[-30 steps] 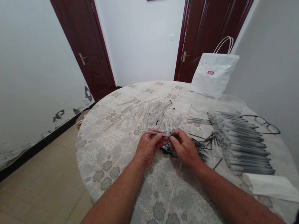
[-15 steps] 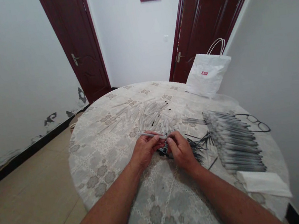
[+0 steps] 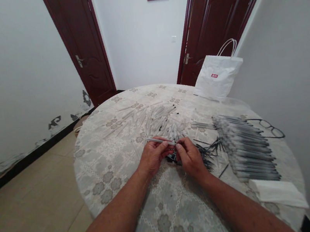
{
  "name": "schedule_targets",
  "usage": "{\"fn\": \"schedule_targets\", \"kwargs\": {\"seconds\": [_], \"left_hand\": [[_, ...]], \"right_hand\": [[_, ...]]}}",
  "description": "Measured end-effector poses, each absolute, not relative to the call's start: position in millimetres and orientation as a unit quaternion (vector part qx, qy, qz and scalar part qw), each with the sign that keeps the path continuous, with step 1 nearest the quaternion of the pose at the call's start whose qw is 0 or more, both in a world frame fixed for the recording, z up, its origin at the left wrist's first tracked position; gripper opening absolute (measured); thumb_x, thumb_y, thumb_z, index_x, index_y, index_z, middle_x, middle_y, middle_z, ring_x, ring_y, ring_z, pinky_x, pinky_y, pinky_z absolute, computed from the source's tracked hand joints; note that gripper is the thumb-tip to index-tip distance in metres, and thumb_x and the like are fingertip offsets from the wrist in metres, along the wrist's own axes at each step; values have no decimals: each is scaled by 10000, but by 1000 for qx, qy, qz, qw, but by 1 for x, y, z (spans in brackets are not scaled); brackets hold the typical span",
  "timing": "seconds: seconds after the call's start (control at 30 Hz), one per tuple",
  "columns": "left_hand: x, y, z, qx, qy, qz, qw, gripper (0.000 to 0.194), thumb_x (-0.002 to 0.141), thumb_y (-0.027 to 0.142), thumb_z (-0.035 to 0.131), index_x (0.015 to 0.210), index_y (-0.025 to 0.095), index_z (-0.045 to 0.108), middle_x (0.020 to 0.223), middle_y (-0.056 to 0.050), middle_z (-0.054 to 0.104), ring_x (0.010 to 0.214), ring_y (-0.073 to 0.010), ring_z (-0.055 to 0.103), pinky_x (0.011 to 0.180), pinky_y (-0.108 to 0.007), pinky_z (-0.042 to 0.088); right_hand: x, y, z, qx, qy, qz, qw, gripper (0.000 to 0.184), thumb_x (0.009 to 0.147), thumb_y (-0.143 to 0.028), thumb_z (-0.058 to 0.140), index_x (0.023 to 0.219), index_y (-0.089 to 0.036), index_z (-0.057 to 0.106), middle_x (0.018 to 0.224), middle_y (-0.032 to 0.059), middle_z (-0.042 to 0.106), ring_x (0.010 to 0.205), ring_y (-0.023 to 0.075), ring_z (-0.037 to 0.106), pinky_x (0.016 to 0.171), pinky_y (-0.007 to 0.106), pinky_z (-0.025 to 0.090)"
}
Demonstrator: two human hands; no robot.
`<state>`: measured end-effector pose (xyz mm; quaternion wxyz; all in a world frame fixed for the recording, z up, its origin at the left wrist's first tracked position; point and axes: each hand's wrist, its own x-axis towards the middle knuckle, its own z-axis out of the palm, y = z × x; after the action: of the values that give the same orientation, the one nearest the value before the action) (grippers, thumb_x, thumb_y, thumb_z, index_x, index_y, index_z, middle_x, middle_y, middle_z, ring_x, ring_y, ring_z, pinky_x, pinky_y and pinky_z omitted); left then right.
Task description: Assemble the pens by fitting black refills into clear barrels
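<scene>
My left hand (image 3: 153,157) is closed round a clear pen barrel (image 3: 155,140) that sticks out to the upper left. My right hand (image 3: 190,158) pinches the barrel's right end, fingers pressed together; whatever small part sits between them is hidden. Both hands hover just above a round table (image 3: 115,165) with a floral cloth. Behind my hands lies a loose heap of clear barrels (image 3: 158,119). A small pile of dark parts (image 3: 207,150) lies right of my right hand.
A row of several finished dark pens (image 3: 244,145) lies at the right. Black-framed glasses (image 3: 265,126) sit beyond it, folded white paper (image 3: 276,193) near the front right edge. A white paper bag (image 3: 218,76) stands at the back. Two dark doors (image 3: 85,44) behind.
The hands stay together on the barrel, with only slight finger shifts. The camera view has drifted a little sideways.
</scene>
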<state>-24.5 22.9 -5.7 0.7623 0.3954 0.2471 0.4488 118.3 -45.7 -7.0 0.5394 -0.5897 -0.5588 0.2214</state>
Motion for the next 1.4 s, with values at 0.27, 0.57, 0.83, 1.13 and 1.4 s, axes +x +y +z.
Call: {"fn": "schedule_targets", "kwargs": {"seconds": [0.27, 0.57, 0.83, 1.13, 1.4], "left_hand": [[-23, 22, -11, 399, 233, 449, 765, 333, 741, 309, 811, 950, 139, 615, 887, -95, 746, 785, -203, 728, 727, -323, 587], [-23, 24, -11, 399, 231, 451, 764, 352, 707, 338, 829, 914, 151, 615, 864, -83, 746, 771, -205, 727, 716, -321, 584], [-22, 22, -14, 406, 240, 444, 762, 327, 734, 350, 809, 910, 152, 617, 864, -74, 740, 753, -192, 724, 745, -334, 587], [-32, 34, -7, 361, 265, 512, 733, 307, 775, 372, 778, 915, 147, 623, 798, -50, 698, 728, -171, 705, 732, -327, 592], [-32, 35, -8, 376, 263, 508, 729, 337, 750, 386, 793, 937, 154, 635, 800, -34, 685, 750, -172, 702, 737, -325, 590]], "right_hand": [[121, -43, -15, -601, -565, 217, 522, 409, 1009, -478, 349, 719, -240, 512, 563, -26, 552, 519, 156, 506, 559, 290, 383], [121, -46, -13, -616, -578, 182, 504, 267, 978, -443, 423, 849, -241, 540, 592, -36, 554, 548, 166, 508, 574, 289, 372], [120, -45, -15, -610, -587, 190, 497, 451, 1012, -498, 362, 667, -242, 499, 566, -14, 535, 545, 168, 482, 579, 303, 355], [125, -41, -21, -611, -489, 268, 562, 485, 981, -586, 378, 710, -226, 557, 550, -17, 553, 461, 150, 495, 499, 286, 396], [129, -39, -21, -599, -479, 280, 577, 447, 983, -562, 382, 797, -204, 576, 605, -24, 588, 442, 118, 501, 456, 245, 393]]}}
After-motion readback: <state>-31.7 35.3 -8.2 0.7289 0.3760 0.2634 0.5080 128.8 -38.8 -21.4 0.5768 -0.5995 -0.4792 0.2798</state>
